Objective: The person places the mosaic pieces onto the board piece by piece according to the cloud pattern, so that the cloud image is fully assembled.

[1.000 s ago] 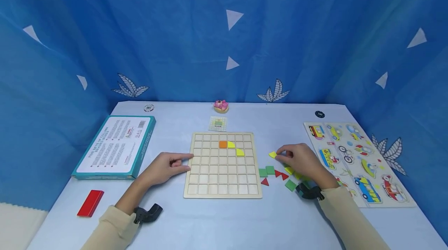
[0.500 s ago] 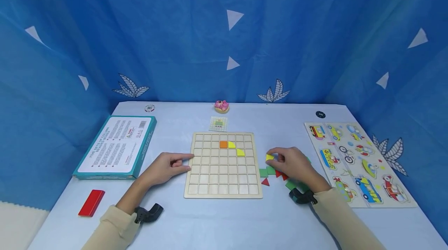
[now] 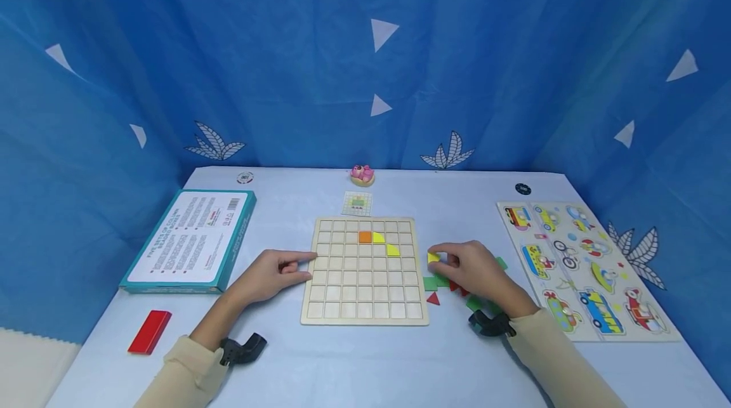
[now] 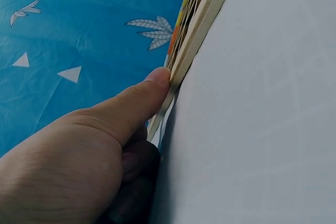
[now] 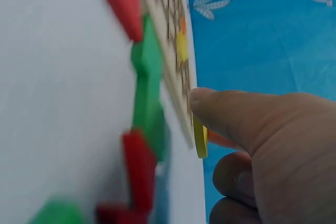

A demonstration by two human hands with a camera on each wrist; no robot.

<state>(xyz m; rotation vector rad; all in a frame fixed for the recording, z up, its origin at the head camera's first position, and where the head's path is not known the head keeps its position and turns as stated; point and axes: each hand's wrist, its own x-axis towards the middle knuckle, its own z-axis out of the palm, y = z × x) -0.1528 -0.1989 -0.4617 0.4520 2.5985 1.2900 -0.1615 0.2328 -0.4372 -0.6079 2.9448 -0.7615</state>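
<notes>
My left hand (image 3: 276, 276) lies at the left edge of a wooden grid board (image 3: 365, 318), index finger and thumb tips touching its rim. In the left wrist view the thumb (image 4: 137, 95) rests against that rim. An orange square tile (image 3: 365, 237) and two yellow quarter-round tiles (image 3: 393, 250) sit in the grid. Just right of the board, my right hand (image 3: 478, 273) pinches a yellow tile (image 5: 200, 137) between thumb and index finger. Under and beside this hand are green square tiles (image 3: 431, 283) and red triangles (image 3: 433, 299); the hand hides some pieces.
Behind the board lie a small patterned card (image 3: 357, 204) and a pink figurine (image 3: 362, 175). A teal-edged box (image 3: 185, 236) and a red block (image 3: 150, 332) are on the left. A picture puzzle board (image 3: 588, 268) lies on the right. A blue curtain encloses the table.
My right hand has moved left from the loose pieces toward the board, carrying the yellow tile. The left hand has stayed at the board's edge.
</notes>
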